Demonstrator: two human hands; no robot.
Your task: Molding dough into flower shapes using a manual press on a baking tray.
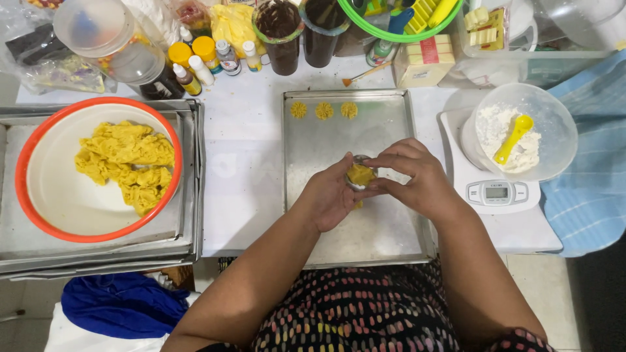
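My left hand (331, 195) grips a small metal cookie mould (356, 184) packed with yellow dough (360, 174), held above the middle of a metal baking tray (313, 195). My right hand (415, 177) curls over the mould from the right, fingertips pressing on the dough. Three small yellow flower-shaped cookies (324, 110) sit in a row at the tray's far edge. A white bowl with an orange rim (39, 189) at the left holds a heap of the same yellow dough (127, 163).
A clear bowl of white flour (548, 117) with a yellow spoon (513, 138) stands on a white kitchen scale (497, 193) at the right. Small bottles (195, 65), dark cups (282, 32), a brush (365, 75) and a butter block (424, 62) crowd the back. Stacked trays (189, 248) lie under the dough bowl.
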